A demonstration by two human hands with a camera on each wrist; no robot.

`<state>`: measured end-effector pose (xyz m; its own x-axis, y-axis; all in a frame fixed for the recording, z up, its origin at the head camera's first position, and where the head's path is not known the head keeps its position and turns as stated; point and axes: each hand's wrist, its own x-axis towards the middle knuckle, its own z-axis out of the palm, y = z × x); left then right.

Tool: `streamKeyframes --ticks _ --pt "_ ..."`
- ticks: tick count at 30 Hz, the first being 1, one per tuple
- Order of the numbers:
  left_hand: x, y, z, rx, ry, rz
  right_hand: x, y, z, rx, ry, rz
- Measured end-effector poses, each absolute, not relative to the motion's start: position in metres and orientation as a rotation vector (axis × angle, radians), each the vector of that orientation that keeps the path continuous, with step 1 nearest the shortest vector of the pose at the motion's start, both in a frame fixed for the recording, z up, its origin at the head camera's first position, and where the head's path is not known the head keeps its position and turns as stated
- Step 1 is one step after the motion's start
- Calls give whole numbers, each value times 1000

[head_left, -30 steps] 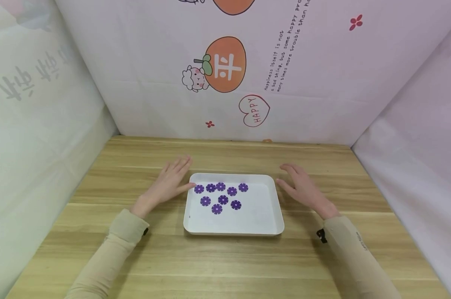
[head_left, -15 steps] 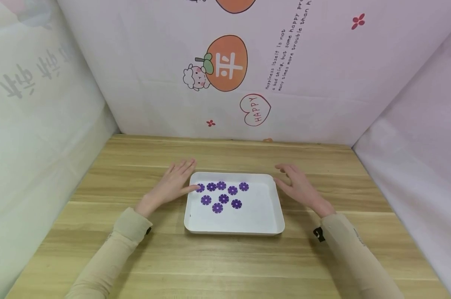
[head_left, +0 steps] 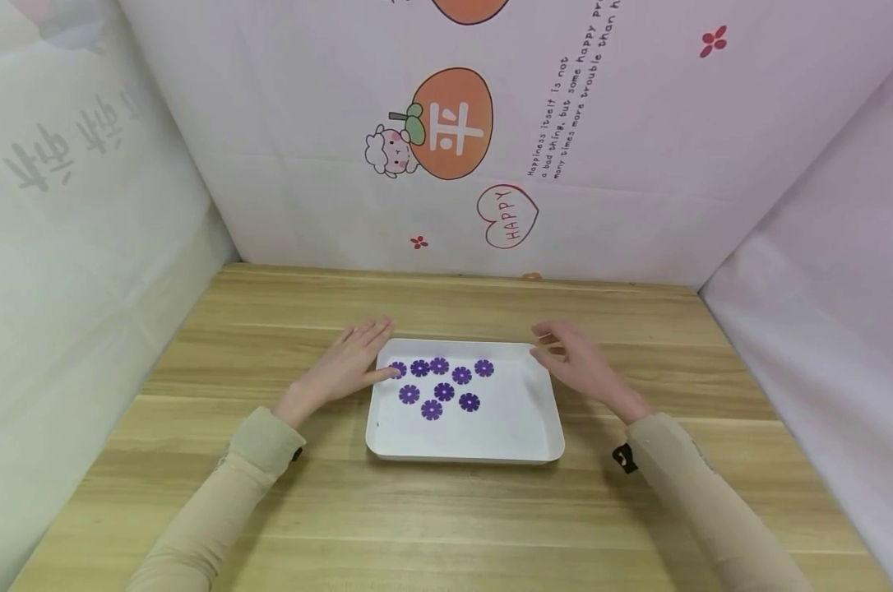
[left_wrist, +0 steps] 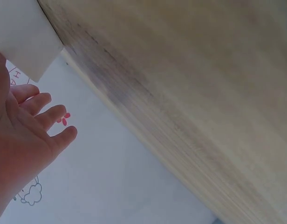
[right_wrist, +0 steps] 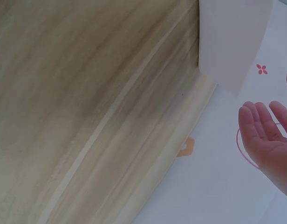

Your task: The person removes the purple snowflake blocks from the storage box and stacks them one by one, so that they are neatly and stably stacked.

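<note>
A shallow white tray (head_left: 513, 427) lies on the wooden table, holding several purple flower-shaped discs (head_left: 432, 409) grouped mostly in its left and middle part. At the tray's upper left is my left hand (head_left: 346, 364), fingers extended past the rim and thumb over the tray, partly hiding the leftmost disc. My right hand (head_left: 583, 366) is by the upper right corner, fingers slightly bent, thumb over the rim; it holds nothing. Whether either hand touches the tray cannot be told. In the wrist views the left hand (left_wrist: 31, 126) and right hand (right_wrist: 269, 135) have nothing in their fingers.
The wooden table (head_left: 446, 526) extends around the tray. A white printed sheet (head_left: 602, 222) stands upright behind it, and pale sheets (head_left: 84, 271) close off both sides.
My right hand has moved left, to the tray's upper right corner. The left hand has shifted slightly right, its thumb farther over the tray. The discs keep their places in the tray.
</note>
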<state>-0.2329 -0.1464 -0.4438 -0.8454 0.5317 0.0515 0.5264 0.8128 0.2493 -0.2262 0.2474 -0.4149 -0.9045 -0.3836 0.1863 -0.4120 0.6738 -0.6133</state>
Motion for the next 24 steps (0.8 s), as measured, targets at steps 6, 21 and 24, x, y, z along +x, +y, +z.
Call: streamKeyframes --ticks 6,21,24 --pt "-232 -145 -447 892 2975 394 -228 240 -415 698 -2842 1143" --pt "-233 -143 -449 939 2986 340 -233 222 -415 732 -2916 1102" --pt "-232 -144 -449 941 2985 339 -233 218 -414 732 -2930 1070"
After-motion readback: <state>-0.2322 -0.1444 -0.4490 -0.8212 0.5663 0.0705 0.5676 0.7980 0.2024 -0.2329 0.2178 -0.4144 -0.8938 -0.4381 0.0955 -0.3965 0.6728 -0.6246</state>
